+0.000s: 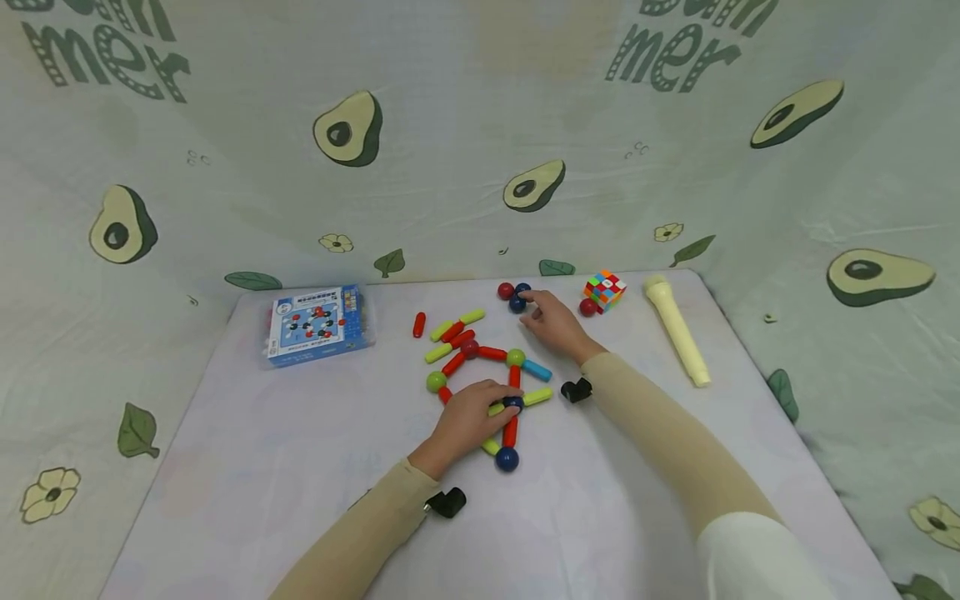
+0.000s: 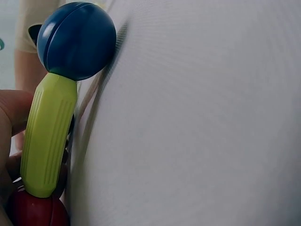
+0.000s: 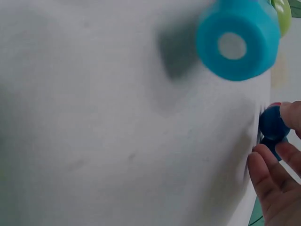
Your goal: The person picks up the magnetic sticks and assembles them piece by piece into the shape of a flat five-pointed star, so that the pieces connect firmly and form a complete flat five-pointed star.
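Note:
My left hand (image 1: 468,417) pinches a dark blue ball (image 1: 513,402) between thumb and index finger. That ball joins red rods and a yellow-green rod (image 1: 537,397) in a ball-and-rod ring. Close up in the left wrist view, another yellow-green rod (image 2: 49,136) links a blue ball (image 2: 77,40) to a red ball (image 2: 37,207). Farther back, my right hand (image 1: 557,327) reaches around two dark blue balls (image 1: 517,305), its fingers loosely bent. The thumb looks apart from them in the head view. A turquoise rod (image 3: 237,40) sticks out near the right wrist camera.
Loose red and yellow-green rods (image 1: 438,353) lie behind the ring. A red ball (image 1: 506,291) sits left of the blue pair. At the back right are a puzzle cube (image 1: 604,290), a red ball (image 1: 588,307) and a cream tube (image 1: 677,333). A blue box (image 1: 315,325) stands back left.

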Motion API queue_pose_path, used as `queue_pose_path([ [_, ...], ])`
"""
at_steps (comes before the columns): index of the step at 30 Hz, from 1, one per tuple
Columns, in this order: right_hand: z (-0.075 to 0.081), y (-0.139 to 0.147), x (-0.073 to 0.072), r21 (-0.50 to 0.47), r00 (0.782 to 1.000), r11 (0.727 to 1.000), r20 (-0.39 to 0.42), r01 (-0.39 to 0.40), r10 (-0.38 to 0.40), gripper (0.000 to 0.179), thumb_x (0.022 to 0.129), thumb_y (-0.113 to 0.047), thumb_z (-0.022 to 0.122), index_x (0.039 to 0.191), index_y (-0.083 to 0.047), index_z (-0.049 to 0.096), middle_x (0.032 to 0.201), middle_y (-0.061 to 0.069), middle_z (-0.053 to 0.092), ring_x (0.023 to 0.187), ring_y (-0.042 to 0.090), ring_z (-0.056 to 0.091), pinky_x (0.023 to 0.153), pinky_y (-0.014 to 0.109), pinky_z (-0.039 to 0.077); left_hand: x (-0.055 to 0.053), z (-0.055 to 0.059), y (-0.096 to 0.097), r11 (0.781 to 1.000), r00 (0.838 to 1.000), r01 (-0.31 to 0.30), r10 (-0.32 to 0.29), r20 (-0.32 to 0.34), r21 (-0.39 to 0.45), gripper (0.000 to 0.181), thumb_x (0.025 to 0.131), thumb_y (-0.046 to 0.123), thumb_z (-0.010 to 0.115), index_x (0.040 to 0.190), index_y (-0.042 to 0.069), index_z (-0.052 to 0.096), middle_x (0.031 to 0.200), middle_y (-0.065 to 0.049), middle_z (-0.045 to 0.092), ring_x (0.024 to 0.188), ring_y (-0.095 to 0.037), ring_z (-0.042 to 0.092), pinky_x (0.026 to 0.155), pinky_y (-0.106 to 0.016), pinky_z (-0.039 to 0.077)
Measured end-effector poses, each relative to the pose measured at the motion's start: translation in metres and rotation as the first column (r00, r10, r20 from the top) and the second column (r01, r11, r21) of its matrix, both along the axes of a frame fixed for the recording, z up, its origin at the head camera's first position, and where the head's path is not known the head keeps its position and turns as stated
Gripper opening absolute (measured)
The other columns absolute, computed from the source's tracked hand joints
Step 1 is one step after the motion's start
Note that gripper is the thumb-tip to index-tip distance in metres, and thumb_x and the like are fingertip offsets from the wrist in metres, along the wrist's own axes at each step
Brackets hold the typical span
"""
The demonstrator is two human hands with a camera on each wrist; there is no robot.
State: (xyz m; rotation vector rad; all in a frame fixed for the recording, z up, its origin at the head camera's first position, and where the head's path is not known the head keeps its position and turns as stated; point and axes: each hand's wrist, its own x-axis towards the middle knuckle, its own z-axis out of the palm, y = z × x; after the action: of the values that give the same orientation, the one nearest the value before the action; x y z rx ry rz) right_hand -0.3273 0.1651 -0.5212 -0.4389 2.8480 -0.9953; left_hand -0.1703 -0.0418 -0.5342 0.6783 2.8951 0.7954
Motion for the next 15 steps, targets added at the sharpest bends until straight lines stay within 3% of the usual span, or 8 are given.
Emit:
queue_pose_path([
  [6, 0.002, -0.007, -0.008, 0.072, 1.0, 0.997, -0.016, -0.023, 0.024, 0.052, 0.102, -0.023, 0.064, 0.151, -0.02, 0.049, 0.141, 0.012, 0.049, 0.104, 0.025, 0.057, 0.091, 0.041, 0.053, 0.0, 0.0, 0.0, 1.0, 1.0, 0.004, -0.004, -0.012, 0.003, 0.036, 0.097, 0.04, 0.07, 0.131, 0.028, 0.07, 0.113, 0.005, 0.069, 0.101, -0.012, 0.063, 0.087, -0.027, 0.054],
  [15, 0.004, -0.014, -0.012, 0.142, 0.999, 0.989, -0.01, -0.043, 0.045, 0.044, 0.101, -0.024, 0.065, 0.143, -0.02, 0.054, 0.131, 0.013, 0.053, 0.103, 0.028, 0.057, 0.094, 0.044, 0.052, 0.0, -0.001, -0.001, 1.0, 1.0, 0.001, -0.001, -0.012, 0.014, 0.035, 0.097, 0.04, 0.069, 0.13, 0.028, 0.071, 0.111, 0.005, 0.069, 0.095, -0.01, 0.061, 0.083, -0.024, 0.053],
])
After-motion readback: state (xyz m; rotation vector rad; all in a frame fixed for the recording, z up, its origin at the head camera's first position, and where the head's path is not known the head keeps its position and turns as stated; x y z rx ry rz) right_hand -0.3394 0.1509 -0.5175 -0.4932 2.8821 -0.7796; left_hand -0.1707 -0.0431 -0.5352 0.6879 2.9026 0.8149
